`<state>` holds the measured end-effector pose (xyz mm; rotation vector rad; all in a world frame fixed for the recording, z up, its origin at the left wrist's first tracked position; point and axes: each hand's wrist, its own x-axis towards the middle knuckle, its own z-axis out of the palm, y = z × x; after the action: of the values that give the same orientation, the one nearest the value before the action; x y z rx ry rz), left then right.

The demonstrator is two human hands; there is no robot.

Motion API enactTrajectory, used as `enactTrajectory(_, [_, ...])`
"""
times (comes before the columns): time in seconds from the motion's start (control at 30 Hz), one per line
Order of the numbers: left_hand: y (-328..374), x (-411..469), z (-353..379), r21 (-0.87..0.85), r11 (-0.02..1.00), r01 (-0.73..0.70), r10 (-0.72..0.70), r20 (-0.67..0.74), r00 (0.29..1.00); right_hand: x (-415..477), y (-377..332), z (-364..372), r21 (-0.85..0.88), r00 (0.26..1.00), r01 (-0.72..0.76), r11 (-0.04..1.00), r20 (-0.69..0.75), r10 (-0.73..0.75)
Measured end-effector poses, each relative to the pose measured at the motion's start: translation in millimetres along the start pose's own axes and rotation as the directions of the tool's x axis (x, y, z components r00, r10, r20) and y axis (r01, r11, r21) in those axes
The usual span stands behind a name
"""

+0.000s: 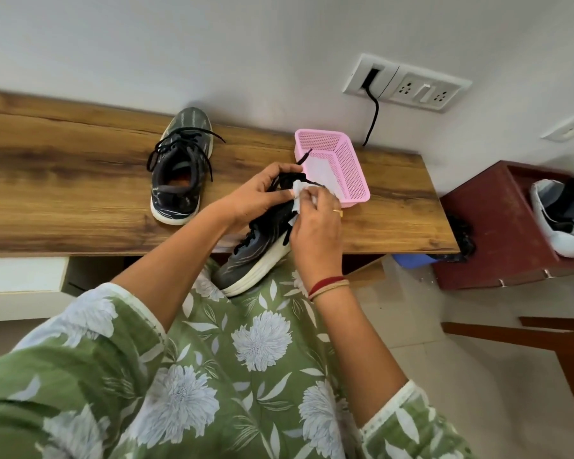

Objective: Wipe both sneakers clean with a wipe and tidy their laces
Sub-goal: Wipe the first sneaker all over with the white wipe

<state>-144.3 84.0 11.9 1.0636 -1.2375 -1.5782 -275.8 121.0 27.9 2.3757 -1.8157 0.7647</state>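
Observation:
One dark grey sneaker (pixel 179 167) with a white sole stands on the wooden table (pixel 63 200), toe toward the wall, its black laces loose. The second sneaker (pixel 256 256) is tilted on my lap at the table's front edge, white sole toward the right. My left hand (pixel 259 193) grips its upper by the black laces. My right hand (pixel 315 226) pinches a white wipe (pixel 297 195) against the sneaker's top, right beside my left fingers.
A pink mesh basket (pixel 342 167) sits on the table just behind my hands. A socket panel (pixel 408 84) with a black cable is on the wall. A dark red box (pixel 497 233) holding bagged items stands to the right, a wooden frame (pixel 544 339) below it.

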Motion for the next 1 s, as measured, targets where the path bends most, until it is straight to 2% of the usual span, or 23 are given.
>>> enactTrajectory(0.1, [4.9,-4.0,-5.0,0.127,0.991,-0.049,0.049,0.006,0.999,-5.6,3.6,11.8,-0.049,0.999,0.030,0.998,-0.028,-0.031])
enactTrajectory(0.2, [7.7,-7.0,-8.4,0.367,0.930,-0.001,0.020,-0.049,0.999,-12.2,10.1,12.5,-0.035,0.996,0.058,0.998,-0.073,-0.060])
enactTrajectory(0.3, [-1.0,-9.8,-14.8,0.546,0.835,0.062,-0.025,-0.076,0.997,-23.4,6.1,15.3,0.127,0.997,0.037,0.991,-0.078,-0.027])
enactTrajectory(0.37, [-6.5,-7.7,-19.6,0.528,0.845,0.089,-0.055,-0.081,0.995,-21.8,-1.2,18.8,0.249,0.995,-0.048,0.967,-0.076,0.069])
enactTrajectory(0.43, [-8.9,-2.4,-24.4,0.485,0.869,0.099,-0.071,-0.076,0.995,-19.8,-9.7,22.2,0.292,0.992,-0.090,0.952,-0.064,0.113])
enactTrajectory(0.57, [-4.9,0.4,-31.7,0.403,0.901,0.157,-0.147,-0.056,0.988,-34.6,-19.3,34.2,0.304,0.997,-0.042,0.952,-0.044,0.058])
enactTrajectory(0.63, [1.2,0.4,-33.8,0.442,0.871,0.216,-0.193,-0.096,0.976,-43.6,-22.3,41.2,0.298,0.999,-0.014,0.954,-0.034,0.026])
enactTrajectory(0.73, [10.8,5.6,-31.1,0.593,0.754,0.282,-0.215,-0.183,0.959,-48.9,-23.9,48.5,0.278,1.000,0.013,0.960,-0.003,-0.013])
enactTrajectory(0.83, [15.6,11.7,-23.4,0.703,0.644,0.301,-0.221,-0.206,0.953,-55.9,-23.2,52.6,0.143,0.996,0.077,0.987,0.037,-0.083])
enactTrajectory(0.93, [15.8,15.7,-17.5,0.751,0.598,0.282,-0.226,-0.179,0.958,-65.5,-23.6,54.8,0.020,0.992,0.092,0.996,0.089,-0.094])
enactTrajectory(1.0, [16.1,15.8,-12.9,0.760,0.594,0.264,-0.216,-0.165,0.962,-70.8,-28.7,55.4,-0.060,0.974,0.167,0.984,0.162,-0.156])
